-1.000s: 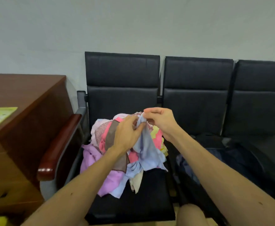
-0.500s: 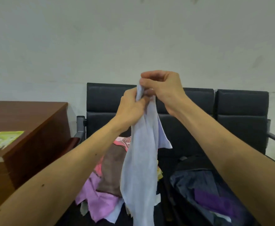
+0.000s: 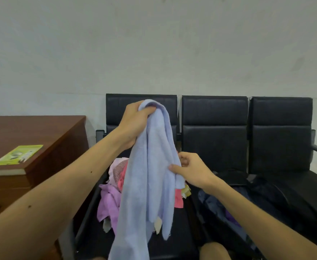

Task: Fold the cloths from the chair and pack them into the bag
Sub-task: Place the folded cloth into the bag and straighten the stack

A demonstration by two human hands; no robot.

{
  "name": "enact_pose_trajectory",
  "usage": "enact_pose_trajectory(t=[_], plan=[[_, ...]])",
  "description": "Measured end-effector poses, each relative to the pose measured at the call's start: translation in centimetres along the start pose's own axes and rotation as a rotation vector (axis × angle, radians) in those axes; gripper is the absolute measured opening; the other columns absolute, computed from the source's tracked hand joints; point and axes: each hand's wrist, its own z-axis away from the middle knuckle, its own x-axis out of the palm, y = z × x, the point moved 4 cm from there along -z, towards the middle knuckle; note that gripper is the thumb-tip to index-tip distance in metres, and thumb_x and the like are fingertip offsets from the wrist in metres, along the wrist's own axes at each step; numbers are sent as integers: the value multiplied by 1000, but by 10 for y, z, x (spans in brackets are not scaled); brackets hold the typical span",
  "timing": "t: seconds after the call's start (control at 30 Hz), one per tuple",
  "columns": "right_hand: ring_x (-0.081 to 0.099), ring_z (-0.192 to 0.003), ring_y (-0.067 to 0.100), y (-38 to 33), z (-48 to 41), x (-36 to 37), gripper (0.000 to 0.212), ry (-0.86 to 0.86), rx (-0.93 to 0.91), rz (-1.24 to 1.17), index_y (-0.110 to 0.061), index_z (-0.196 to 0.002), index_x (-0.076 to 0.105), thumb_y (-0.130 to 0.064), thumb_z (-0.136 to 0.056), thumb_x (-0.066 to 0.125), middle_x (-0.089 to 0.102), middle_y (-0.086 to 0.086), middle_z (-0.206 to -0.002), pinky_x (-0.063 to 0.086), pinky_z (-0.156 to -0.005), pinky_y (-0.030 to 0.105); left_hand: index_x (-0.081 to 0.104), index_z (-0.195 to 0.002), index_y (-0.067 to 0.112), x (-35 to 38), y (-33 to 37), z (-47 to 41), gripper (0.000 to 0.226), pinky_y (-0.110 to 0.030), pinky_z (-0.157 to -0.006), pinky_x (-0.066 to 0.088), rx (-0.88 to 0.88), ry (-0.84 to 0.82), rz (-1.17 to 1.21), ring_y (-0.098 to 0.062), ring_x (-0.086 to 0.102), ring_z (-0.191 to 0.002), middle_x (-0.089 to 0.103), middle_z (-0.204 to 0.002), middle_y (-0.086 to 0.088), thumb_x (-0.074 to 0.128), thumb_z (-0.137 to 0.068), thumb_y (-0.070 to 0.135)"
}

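Head view: left hand [image 3: 133,124] grips the cloth [image 3: 150,184] by its top, right hand [image 3: 191,171] pinches its edge. It hangs unfolded above the chair [image 3: 116,107] seat, where a pile [image 3: 110,199] waits. Bag [image 3: 262,196] alongside looks barely filled, so most work is left.

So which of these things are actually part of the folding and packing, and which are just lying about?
Part of the job: pale blue towel-like cloth, held up by the left hand and pinched by the right hand; pile of pink and purple cloths on the black padded chair; open dark fabric bag.
Just lying about: brown wooden desk; green-covered book.
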Motion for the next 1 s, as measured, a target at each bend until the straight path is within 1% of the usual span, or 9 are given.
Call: enact_pose_trajectory(t=[0.17, 0.3, 0.4, 0.43, 0.57, 0.67, 0.77, 0.87, 1.0], plan=[[59, -76, 24, -31, 7, -27, 33, -84, -54, -87, 4, -88, 68, -29, -92, 68, 70, 26, -87, 43, -69, 36, 73, -89, 14, -17, -10, 10, 26, -18, -63, 52, -132, 55, 6, -13, 64, -81, 71, -91, -4, 48, -96, 12], [42, -61, 16, -68, 11, -46, 39, -98, -68, -67, -12, -63, 64, -33, -95, 63, 54, 9, -65, 32, -56, 29, 71, -98, 2, -19, -24, 20, 25, -29, -65, 48, -252, 38, -68, -21, 59, -80, 68, -89, -11, 49, -93, 13], [39, -53, 13, -97, 16, -54, 39, -116, -87, -41, -7, -71, 61, -36, -96, 60, 48, 8, -62, 34, -49, 21, 72, -100, 18, -13, -26, 29, 20, -24, -69, 50, -149, -127, -323, -16, 61, -83, 71, -95, -6, 59, -87, 11], [40, -50, 12, -106, 18, -56, 38, -122, -99, -39, -5, -73, 62, -36, -96, 60, 49, 7, -60, 35, -47, 20, 68, -107, 26, -9, -23, 33, 31, -23, -74, 52, -96, -221, -366, -14, 64, -88, 70, -103, -4, 64, -81, 10], [55, -50, 1, -138, 24, -52, 34, -172, -175, 66, -12, -73, 67, -31, -100, 56, 65, -8, -59, 40, -47, 13, 51, -134, 35, 14, 4, 50, 78, -35, -96, 54, 14, -573, -59, -18, 62, -118, 65, -125, -4, 66, -66, 0], [56, -53, -2, -144, 24, -39, 33, -169, -222, 199, -6, -78, 71, -29, -98, 59, 67, -10, -67, 41, -49, 12, 53, -133, 24, 28, 18, 55, 71, -38, -97, 54, -1, -587, 118, -22, 66, -115, 68, -122, -6, 76, -71, 1], [52, -46, -2, -139, 23, -36, 34, -82, -236, 210, -3, -78, 68, -31, -96, 63, 61, -9, -60, 37, -44, 10, 59, -125, 17, 32, 16, 53, 63, -35, -94, 56, 29, -511, 24, -18, 69, -108, 71, -114, -3, 86, -68, 14], [52, -52, 1, -130, 19, -41, 34, 57, -224, 193, -15, -74, 57, -44, -89, 68, 57, -4, -62, 41, -51, 15, 69, -106, 13, 31, 14, 55, 34, -35, -87, 59, 44, -517, -117, -17, 73, -96, 76, -99, -3, 85, -77, 20], [54, -69, 17, -107, 19, -42, 56, 97, -155, -59, -17, -88, 47, -61, -69, 77, 56, 8, -74, 44, -64, 29, 76, -92, 17, 29, 12, 54, 12, -31, -81, 59, 77, -451, -240, -15, 73, -87, 77, -87, 0, 79, -83, 24]])
